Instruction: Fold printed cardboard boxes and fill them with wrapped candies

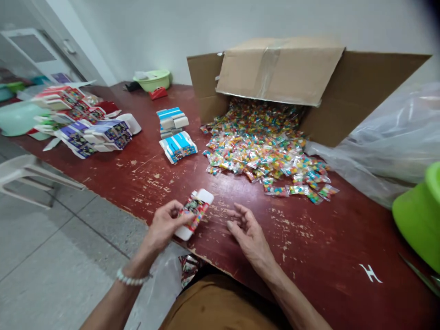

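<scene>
Your left hand (164, 225) clamps a white carton (194, 214), your right hand (248, 236) is open and empty beside it, and candy packets (261, 146) lie at twelve o'clock.

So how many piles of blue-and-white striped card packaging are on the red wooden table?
2: a farther pile and a nearer pile, both left of the heap of colourful packets. None look hidden.

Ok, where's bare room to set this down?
Bare red-painted tabletop lies between the white card pack in your left hand and the blue-striped boxes, and right of your right hand, toward the green tub. Crowded: small colourful packets spilling from the cardboard carton; printed boxes far left.
</scene>
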The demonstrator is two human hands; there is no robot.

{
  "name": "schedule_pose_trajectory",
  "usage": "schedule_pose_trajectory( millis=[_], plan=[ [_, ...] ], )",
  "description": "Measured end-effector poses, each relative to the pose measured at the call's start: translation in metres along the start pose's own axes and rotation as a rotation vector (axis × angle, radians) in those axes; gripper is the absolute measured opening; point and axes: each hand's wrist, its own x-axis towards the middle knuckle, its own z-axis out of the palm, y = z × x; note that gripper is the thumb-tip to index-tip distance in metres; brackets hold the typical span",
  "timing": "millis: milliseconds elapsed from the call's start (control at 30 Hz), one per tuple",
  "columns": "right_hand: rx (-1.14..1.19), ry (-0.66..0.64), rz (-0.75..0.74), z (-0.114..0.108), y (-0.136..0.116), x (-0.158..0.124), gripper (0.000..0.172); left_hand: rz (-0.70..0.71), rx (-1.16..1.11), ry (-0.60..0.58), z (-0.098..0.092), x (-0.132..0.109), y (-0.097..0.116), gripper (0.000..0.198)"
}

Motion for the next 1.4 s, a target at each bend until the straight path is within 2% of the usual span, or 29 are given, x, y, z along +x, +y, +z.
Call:
schedule_pose_trajectory(
  millis=[33, 100, 167, 200, 267, 333, 433, 533, 600, 667, 733, 767, 833, 933, 1067, 1200, 1267, 1400],
  plan=[
    [0.048, -0.005, -0.008, 0.004, -0.006, 0.002, 0.054, -0.044, -0.083, -0.116, 0.010, -0.015, 0.001, 0.039],
    [0.105, -0.031, -0.014, 0.009, -0.020, 0.004, 0.050, -0.165, -0.258, -0.440, 0.028, -0.040, 0.004, 0.037],
    [0.114, -0.068, 0.010, 0.011, -0.032, 0.004, 0.041, -0.272, -0.439, -0.772, 0.039, -0.054, 0.006, 0.050],
    [0.112, -0.089, 0.025, 0.011, -0.037, 0.004, 0.038, -0.311, -0.521, -0.902, 0.043, -0.057, 0.006, 0.058],
    [0.138, -0.140, 0.036, 0.009, -0.042, 0.001, 0.036, -0.350, -0.623, -1.046, 0.049, -0.057, 0.004, 0.060],
    [0.191, -0.204, 0.031, 0.006, -0.044, -0.001, 0.037, -0.354, -0.636, -1.072, 0.054, -0.054, 0.000, 0.052],
    [0.214, -0.285, 0.017, 0.001, -0.043, -0.003, 0.040, -0.310, -0.587, -1.025, 0.061, -0.051, -0.002, 0.051],
    [0.155, -0.291, -0.039, -0.001, -0.043, -0.004, 0.047, -0.280, -0.541, -0.944, 0.064, -0.051, 0.001, 0.052],
    [0.088, -0.250, -0.115, -0.003, -0.044, -0.006, 0.053, -0.258, -0.522, -0.886, 0.063, -0.051, 0.004, 0.047],
    [-0.057, -0.154, -0.241, -0.005, -0.045, -0.010, 0.051, -0.230, -0.533, -0.841, 0.061, -0.051, 0.007, 0.047],
    [-0.288, -0.044, -0.413, -0.007, -0.048, -0.015, 0.040, -0.209, -0.558, -0.837, 0.059, -0.050, 0.009, 0.055],
    [-0.415, -0.019, -0.493, -0.008, -0.049, -0.017, 0.034, -0.205, -0.563, -0.838, 0.058, -0.050, 0.009, 0.059],
    [-0.622, -0.059, -0.579, -0.010, -0.053, -0.019, 0.025, -0.195, -0.533, -0.837, 0.058, -0.049, 0.010, 0.061],
    [-0.734, -0.206, -0.543, -0.013, -0.057, -0.019, 0.022, -0.184, -0.428, -0.842, 0.059, -0.049, 0.008, 0.054],
    [-0.756, -0.312, -0.492, -0.016, -0.062, -0.013, 0.016, -0.167, -0.297, -0.903, 0.058, -0.046, 0.008, 0.046],
    [-0.716, -0.409, -0.443, -0.021, -0.065, -0.005, 0.016, -0.186, -0.144, -0.928, 0.055, -0.044, 0.016, 0.023],
    [-0.643, -0.460, -0.368, -0.024, -0.066, -0.002, 0.019, -0.205, -0.082, -0.950, 0.054, -0.044, 0.019, 0.017],
    [-0.538, -0.513, -0.158, -0.029, -0.063, 0.000, 0.017, -0.276, -0.080, -1.028, 0.056, -0.043, 0.019, 0.021]
  ],
)
